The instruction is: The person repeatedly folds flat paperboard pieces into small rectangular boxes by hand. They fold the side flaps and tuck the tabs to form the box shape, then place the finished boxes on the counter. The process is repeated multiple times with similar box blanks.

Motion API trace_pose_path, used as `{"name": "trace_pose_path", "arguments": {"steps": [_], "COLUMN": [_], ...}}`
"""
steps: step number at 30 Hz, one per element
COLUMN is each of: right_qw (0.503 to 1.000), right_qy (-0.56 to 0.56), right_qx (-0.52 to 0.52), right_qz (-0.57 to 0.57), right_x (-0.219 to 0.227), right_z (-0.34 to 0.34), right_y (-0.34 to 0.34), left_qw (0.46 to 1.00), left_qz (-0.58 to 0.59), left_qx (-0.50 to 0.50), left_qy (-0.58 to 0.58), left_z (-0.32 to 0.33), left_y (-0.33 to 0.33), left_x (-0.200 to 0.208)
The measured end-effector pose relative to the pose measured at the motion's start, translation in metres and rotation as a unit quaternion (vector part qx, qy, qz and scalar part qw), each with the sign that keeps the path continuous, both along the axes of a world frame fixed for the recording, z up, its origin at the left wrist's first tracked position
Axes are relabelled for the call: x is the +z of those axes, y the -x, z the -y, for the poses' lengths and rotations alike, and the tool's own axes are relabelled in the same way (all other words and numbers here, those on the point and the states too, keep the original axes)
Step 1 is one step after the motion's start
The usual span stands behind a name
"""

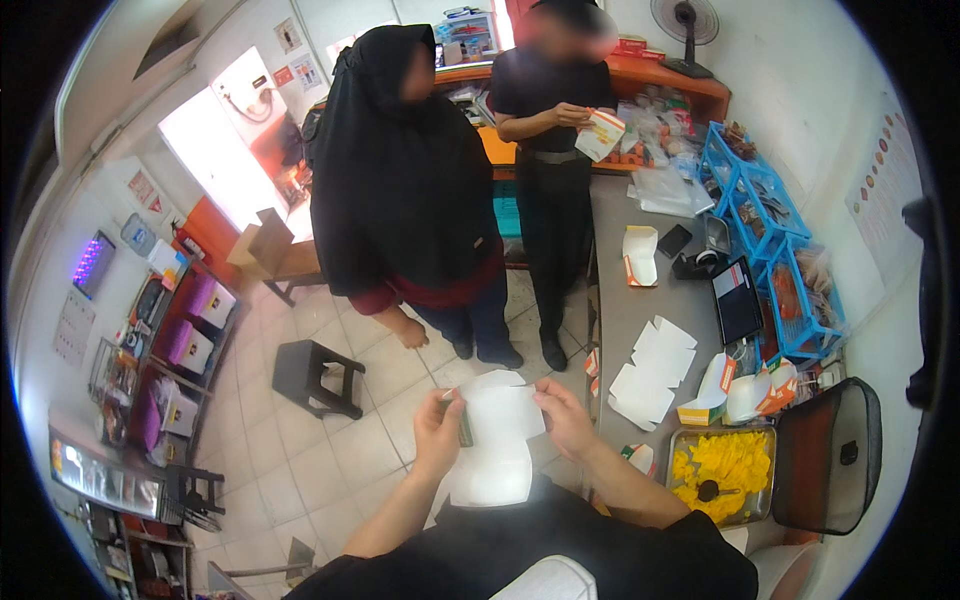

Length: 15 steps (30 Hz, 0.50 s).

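A white cardboard food box (499, 440), partly folded with its plain inner side up, is held out in front of my body. My left hand (438, 430) grips its left edge, thumb on top. On the opposite side, my right hand (563, 418) pinches the upper right edge near a flap. The lower panel reaches down toward my black shirt. To my right, a flat unfolded box blank (653, 372) lies on the grey table (625, 320). Beyond it sits an open folded box (640, 256), white with orange and yellow outside.
Near my right elbow stands a metal tray (724, 470) of yellow food with a dark scoop. Folded boxes (708, 390), a tablet (737, 301) and blue baskets (765, 215) line the table. Two people stand ahead; one holds a printed box (601, 135). A dark stool (318, 376) stands left.
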State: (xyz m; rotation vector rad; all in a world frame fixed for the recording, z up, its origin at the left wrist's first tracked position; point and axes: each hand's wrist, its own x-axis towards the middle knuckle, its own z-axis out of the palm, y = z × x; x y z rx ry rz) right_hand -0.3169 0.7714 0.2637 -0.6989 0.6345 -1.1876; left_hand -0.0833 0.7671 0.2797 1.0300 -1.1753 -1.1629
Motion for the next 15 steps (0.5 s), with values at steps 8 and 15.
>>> {"name": "trace_pose_path", "arguments": {"steps": [8,15], "right_qw": [0.999,0.996], "right_qy": [-0.038,0.047], "right_qx": [-0.007,-0.053], "right_qz": [-0.003,-0.051], "right_x": [-0.001,-0.012], "right_z": [-0.002,-0.004], "right_y": [-0.018,-0.019], "left_qw": [0.997,0.996], "left_qz": [0.066,0.088], "left_qx": [0.041,0.006], "left_qy": [0.002,-0.026], "left_z": [0.0,0.001], "left_y": [-0.013,0.001], "left_x": [-0.006,-0.003]}}
